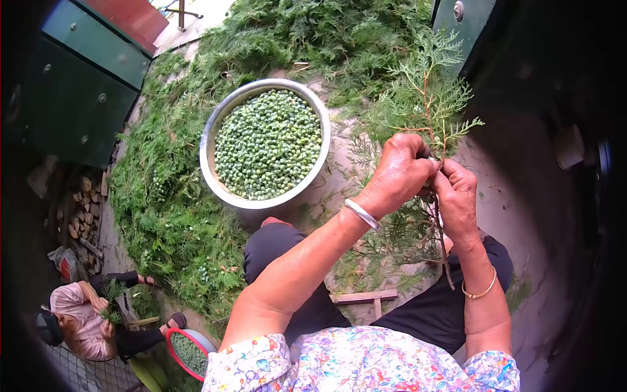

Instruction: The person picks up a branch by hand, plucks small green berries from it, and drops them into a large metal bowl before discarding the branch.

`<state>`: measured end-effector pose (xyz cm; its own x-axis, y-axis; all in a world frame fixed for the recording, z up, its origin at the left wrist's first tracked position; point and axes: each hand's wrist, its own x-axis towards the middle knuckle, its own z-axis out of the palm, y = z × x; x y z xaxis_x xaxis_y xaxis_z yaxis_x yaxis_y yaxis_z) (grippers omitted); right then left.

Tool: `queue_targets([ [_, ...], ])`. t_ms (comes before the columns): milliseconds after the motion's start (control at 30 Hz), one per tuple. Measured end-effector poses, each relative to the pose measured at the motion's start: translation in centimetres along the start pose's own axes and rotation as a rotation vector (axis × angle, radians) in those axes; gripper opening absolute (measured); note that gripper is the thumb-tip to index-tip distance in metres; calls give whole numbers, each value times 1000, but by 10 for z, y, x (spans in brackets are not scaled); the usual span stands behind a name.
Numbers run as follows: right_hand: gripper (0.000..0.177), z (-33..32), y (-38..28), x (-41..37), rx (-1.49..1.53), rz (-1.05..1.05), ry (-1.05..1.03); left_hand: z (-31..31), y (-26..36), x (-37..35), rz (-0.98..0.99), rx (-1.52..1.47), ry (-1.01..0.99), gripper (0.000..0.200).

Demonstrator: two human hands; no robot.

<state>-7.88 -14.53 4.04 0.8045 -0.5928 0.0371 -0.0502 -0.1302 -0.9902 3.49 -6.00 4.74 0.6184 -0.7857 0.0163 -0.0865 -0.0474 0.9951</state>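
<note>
In the head view, a leafy conifer sprig (428,98), cypress-like with flat green fronds and a brown stem, stands up between my two hands. My right hand (458,199), with a gold-coloured bangle at the wrist, is closed around its stem, and the bare lower end hangs below the palm. My left hand (401,171), wearing a silver bangle, pinches at the same stem; its fingertips touch the right hand's, and anything small between them is hidden. Left of the hands, a metal basin (204,147) holds many small round green cones (268,144).
Cut conifer branches (173,222) cover the ground to the left and at the back. A co-worker (78,317) sits at lower left holding greenery, beside a red-rimmed basin (171,349) of green cones. Stacked firewood (85,212) lies near a green door (72,98). A small wooden piece (366,297) lies between my legs.
</note>
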Motion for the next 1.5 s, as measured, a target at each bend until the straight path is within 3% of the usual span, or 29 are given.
queue_targets([
  [33,15,-1,-3,0,5,1,-6,-2,0,-1,-4,4,6,13],
  [100,17,-3,-13,0,-56,-27,-46,-6,0,-3,-180,-431,-107,10],
  [267,18,-6,-19,0,53,23,-88,-16,-1,-8,-371,-803,-170,9],
  [367,18,-13,-11,6,168,81,-99,-29,7,-14,-325,-1039,-291,9],
  [433,18,-14,-9,9,119,41,-92,-46,18,-16,-324,-1018,-394,9],
  [500,17,-14,-6,9,185,115,-53,-70,29,-20,-227,-720,-355,11],
  [633,14,-16,-5,11,122,131,-32,-155,34,-10,-63,-172,103,19],
  [700,14,-16,-4,13,8,103,26,-205,12,-6,-112,93,306,25],
  [767,14,-13,-7,15,18,127,39,-236,-12,-4,-281,490,494,33],
  [900,16,-3,-9,22,12,119,82,-285,-82,1,-393,724,456,29],
  [1000,16,2,-3,28,10,183,100,-291,-135,2,-306,944,416,14],
  [1100,13,5,-3,31,15,244,75,-281,-157,1,-409,1141,207,18],
  [1167,14,5,-6,32,-4,265,76,-282,-185,2,-420,1107,115,25],
  [1233,15,6,-10,33,-56,268,88,-296,-227,-2,-221,1007,156,26],
  [1267,15,8,-13,33,-58,272,96,-271,-204,2,-407,1188,128,31],
  [1367,15,10,-14,35,-14,274,90,-258,-216,-2,-530,1314,83,42],
  [1433,15,7,-13,36,-17,284,82,-255,-227,-8,-410,1312,173,28],
  [1500,15,7,-13,36,-18,291,72,-238,-210,-1,-440,1366,181,25],
])
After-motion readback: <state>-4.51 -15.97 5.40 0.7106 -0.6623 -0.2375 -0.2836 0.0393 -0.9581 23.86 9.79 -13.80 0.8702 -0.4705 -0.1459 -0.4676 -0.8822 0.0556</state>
